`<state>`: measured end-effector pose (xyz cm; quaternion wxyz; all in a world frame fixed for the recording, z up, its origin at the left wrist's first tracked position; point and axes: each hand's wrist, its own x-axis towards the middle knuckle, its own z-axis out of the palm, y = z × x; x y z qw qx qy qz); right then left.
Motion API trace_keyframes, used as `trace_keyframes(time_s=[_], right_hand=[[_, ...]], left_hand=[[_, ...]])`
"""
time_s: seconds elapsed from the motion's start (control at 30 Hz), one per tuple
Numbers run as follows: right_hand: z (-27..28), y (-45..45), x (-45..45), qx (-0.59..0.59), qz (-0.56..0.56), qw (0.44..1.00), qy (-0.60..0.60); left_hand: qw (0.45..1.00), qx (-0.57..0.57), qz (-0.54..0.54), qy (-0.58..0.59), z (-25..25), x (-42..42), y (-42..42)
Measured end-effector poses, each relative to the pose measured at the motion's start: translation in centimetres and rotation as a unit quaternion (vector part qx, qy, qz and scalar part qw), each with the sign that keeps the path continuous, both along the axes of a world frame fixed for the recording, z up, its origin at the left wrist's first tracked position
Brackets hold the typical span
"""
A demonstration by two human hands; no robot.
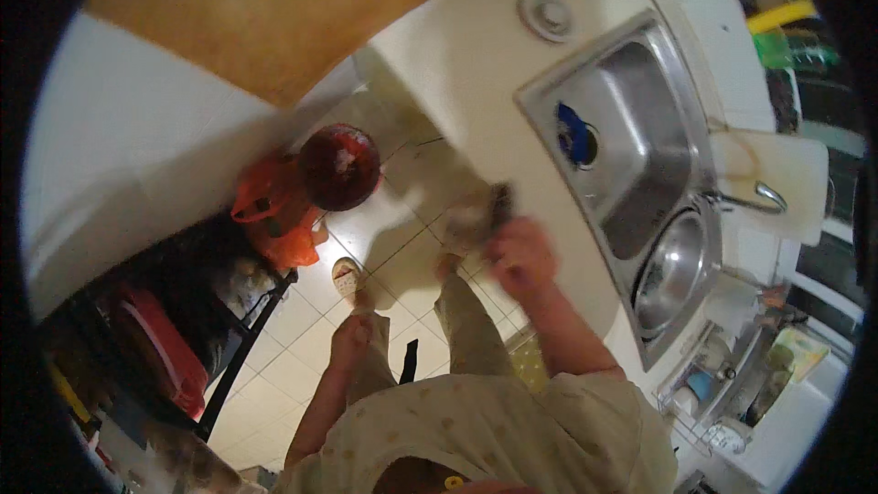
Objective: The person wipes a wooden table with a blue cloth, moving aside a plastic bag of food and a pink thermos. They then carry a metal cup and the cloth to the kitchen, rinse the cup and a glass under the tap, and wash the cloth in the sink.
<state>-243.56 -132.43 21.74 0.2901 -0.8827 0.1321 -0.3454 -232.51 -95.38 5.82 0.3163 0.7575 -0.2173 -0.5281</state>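
Note:
My right hand (525, 257) is blurred and closed around a dark object (502, 202), too blurred to name, beside the front edge of the pale countertop (446, 68). My left hand (353, 336) hangs low by my left leg, above the tiled floor; whether anything is in it cannot be told. Ahead on the floor stands a dark red round bin or bucket (339, 168), with an orange plastic bag (274, 213) against it. A blue cloth or pad (573, 134) lies by the drain of the steel sink (634, 130).
A round steel basin (672, 274) adjoins the sink, with a curved tap (768, 195) behind. A dish rack (706, 377) stands at the right. A round pale lid-like object (547, 16) lies on the counter. At left stands a black-framed rack (240, 357) holding a red plastic item (161, 350).

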Motion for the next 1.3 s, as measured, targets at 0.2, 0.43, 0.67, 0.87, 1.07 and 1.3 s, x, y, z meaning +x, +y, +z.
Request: trace_keyframes(time_s=[0.2,0.43,0.67,0.87,1.07,1.3], right_hand=[[-2.8,-15.8,-14.5,0.033,-0.333,0.916,0.222],[-15.3,-24.7,-17.8,0.3,-0.351,0.811,0.36],[-19.0,-24.1,-19.4,0.073,-0.258,0.862,0.43],[-2.0,-20.4,-23.9,0.172,-0.315,0.893,0.27],[2.6,-24.6,-39.5,0.076,-0.604,0.789,-0.087],[3.3,-30.4,-41.4,0.257,-0.562,0.778,0.113]], left_hand=[[0.994,-0.051,-0.002,-0.099,5.2,-0.2,-6.3],[0.987,-0.053,-0.021,-0.149,8.4,-1.1,-10.3],[0.978,-0.091,-0.061,-0.177,10.8,-2.5,-15.2],[0.955,-0.157,-0.095,-0.234,15.0,-3.4,-19.9],[0.917,-0.268,-0.135,-0.262,21.6,-5.4,-27.6],[0.818,-0.364,-0.331,-0.298,25.7,-7.2,-40.7]])
